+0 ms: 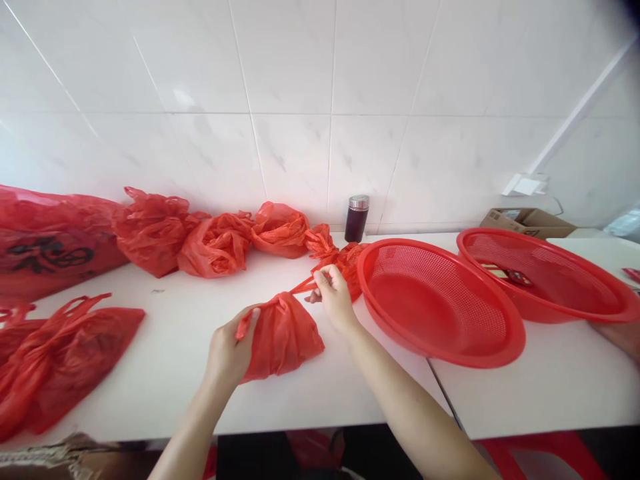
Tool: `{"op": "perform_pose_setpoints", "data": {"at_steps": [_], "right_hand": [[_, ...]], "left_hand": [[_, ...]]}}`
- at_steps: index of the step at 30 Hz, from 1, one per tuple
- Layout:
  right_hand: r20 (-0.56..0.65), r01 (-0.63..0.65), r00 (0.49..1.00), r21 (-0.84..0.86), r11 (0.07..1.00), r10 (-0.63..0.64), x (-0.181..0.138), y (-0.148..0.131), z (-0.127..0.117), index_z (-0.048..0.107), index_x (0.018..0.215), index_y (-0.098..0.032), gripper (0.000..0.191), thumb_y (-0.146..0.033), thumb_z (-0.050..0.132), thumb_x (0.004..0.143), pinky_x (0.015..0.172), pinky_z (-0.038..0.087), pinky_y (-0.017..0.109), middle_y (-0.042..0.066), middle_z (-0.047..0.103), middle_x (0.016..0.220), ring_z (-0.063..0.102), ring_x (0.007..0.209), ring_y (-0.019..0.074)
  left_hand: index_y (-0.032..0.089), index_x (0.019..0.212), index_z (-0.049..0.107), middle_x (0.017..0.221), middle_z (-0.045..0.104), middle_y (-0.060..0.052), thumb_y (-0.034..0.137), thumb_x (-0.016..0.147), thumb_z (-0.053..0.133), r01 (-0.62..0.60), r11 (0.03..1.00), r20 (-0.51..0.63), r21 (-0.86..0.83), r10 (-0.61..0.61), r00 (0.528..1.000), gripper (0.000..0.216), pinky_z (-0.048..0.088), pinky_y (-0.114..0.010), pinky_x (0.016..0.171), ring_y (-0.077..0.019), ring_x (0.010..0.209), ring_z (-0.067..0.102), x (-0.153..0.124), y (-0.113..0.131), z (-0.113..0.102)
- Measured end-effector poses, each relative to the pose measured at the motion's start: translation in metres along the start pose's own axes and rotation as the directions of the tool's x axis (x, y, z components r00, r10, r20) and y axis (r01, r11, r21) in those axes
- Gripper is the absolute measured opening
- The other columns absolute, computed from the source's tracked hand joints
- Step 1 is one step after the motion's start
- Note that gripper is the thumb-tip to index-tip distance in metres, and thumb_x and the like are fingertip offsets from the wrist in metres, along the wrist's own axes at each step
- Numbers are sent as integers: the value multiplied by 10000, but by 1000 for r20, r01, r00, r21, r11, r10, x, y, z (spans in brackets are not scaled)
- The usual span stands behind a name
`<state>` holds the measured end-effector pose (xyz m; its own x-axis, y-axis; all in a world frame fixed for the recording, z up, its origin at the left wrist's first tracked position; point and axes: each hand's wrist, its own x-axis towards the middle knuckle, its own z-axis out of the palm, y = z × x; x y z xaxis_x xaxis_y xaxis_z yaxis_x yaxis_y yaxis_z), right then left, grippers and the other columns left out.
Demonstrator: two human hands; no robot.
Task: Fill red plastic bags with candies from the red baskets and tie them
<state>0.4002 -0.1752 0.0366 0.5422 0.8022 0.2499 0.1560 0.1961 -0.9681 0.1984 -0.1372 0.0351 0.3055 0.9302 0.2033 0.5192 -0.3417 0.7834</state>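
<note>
A filled red plastic bag rests on the white table in front of me, its top gathered and twisted. My left hand is closed on the bag's left side, the thumb over a bunched bit of plastic. My right hand pinches a thin stretched strand of the bag, drawn out to the upper right from the gathered neck. What lies inside the bag is hidden. Just behind my right hand is another crumpled red bag.
Several tied red bags line the wall, with more red bags at left. A dark flask stands behind. Two red basins, a near one and a far one, fill the right. Beyond sits a cardboard box. Another person's hand shows at far right.
</note>
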Motion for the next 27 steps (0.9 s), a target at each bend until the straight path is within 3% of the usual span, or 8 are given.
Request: {"op": "perform_pose_setpoints", "data": {"at_steps": [5,8,11,15,17,22,27], "right_hand": [[-158,-21,987,-202,979,-11,12,40,15,340,865,-244,204,-398,250,963,594,454,269,-49,485,676,550,555,130],[-102,15,993,-373,928,-57,-1,54,33,400,878,-242,184,-381,312,958,610,392,272,-21,548,703,556,615,162],[20,55,998,-501,864,-51,-14,62,43,462,870,-243,147,-352,393,938,579,341,259,-23,580,679,552,591,172],[59,53,998,-613,788,-22,-10,61,34,490,952,-232,182,-327,336,971,583,337,255,4,626,725,597,650,192],[56,49,998,-650,759,-17,-1,57,25,486,1000,-230,216,-345,304,989,609,358,252,18,653,792,625,732,196],[69,30,997,-742,670,31,15,62,8,494,1058,-231,210,-330,318,999,652,387,240,29,690,916,649,845,182],[58,-27,989,-840,541,138,22,87,4,524,1096,-203,220,-308,363,989,628,390,254,49,698,825,660,755,193]], "left_hand": [[211,971,663,1004,712,-65,509,903,390,108,993,-216,37,-98,971,410,479,-307,814,-242,972,645,-13,-34,16],[219,986,621,1084,671,-62,472,944,305,104,994,-272,39,-89,958,407,474,-279,808,-200,979,630,-15,-35,34],[257,1032,602,1073,670,-34,455,955,289,120,988,-234,101,-94,968,379,457,-269,732,-186,915,631,-10,-38,44],[278,1041,608,681,649,0,404,947,319,150,961,-146,231,-118,982,330,365,-256,566,-176,605,577,1,-57,38],[285,1059,609,632,632,11,348,937,342,127,953,-89,277,-106,990,301,335,-246,546,-164,554,549,7,-69,34],[311,1102,619,967,717,8,239,896,386,-9,940,62,340,-13,998,320,374,-241,627,-163,745,624,17,-85,33],[298,1155,632,1110,702,5,161,818,454,-97,900,172,425,25,985,405,399,-268,697,-198,859,637,27,-92,39]]}}
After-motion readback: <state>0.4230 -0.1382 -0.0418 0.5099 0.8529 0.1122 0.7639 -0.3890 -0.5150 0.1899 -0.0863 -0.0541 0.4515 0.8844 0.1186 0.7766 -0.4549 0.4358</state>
